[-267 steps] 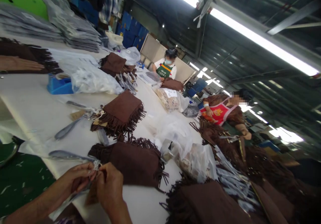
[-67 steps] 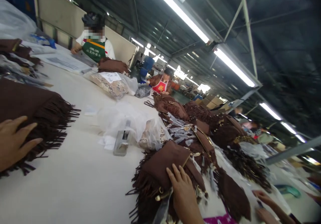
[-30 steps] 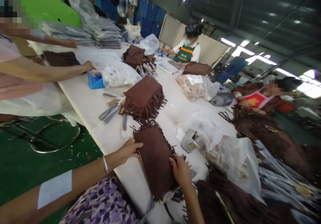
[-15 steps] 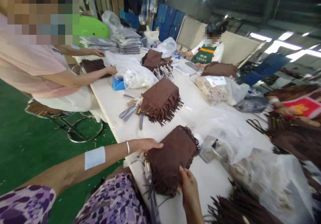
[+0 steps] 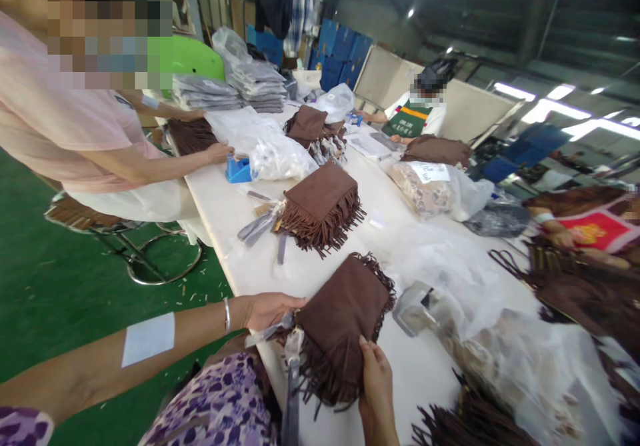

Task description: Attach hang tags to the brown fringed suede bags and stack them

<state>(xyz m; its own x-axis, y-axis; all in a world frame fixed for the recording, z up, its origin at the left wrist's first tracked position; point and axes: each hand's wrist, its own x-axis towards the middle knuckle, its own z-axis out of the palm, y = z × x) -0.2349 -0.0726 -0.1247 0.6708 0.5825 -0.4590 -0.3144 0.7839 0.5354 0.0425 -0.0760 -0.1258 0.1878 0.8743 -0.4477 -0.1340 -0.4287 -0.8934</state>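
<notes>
A brown fringed pouch (image 5: 345, 306) lies tilted over the table's near edge, its fringe hanging toward me and along its right side. My right hand (image 5: 376, 376) grips its lower right edge, thumb on top. At the pouch's left corner is my left hand (image 5: 273, 311), beside a wrapped strap or tassel (image 5: 291, 366); its fingertips are partly hidden, so its hold is unclear. Just beyond lies a stack of similar fringed pouches (image 5: 323, 199), with grey wrapped straps (image 5: 257, 226) sticking out to the left.
Clear plastic bags (image 5: 540, 359) and dark fringed pieces (image 5: 470, 413) cover the right side of the white table (image 5: 240, 259). A blue tape dispenser (image 5: 238, 168) stands farther left, near a person in pink. Others sit across and at the right.
My left hand has drawn back left from the pouch's top to its corner. The pouch has tipped slightly toward me, and my right hand still holds it.
</notes>
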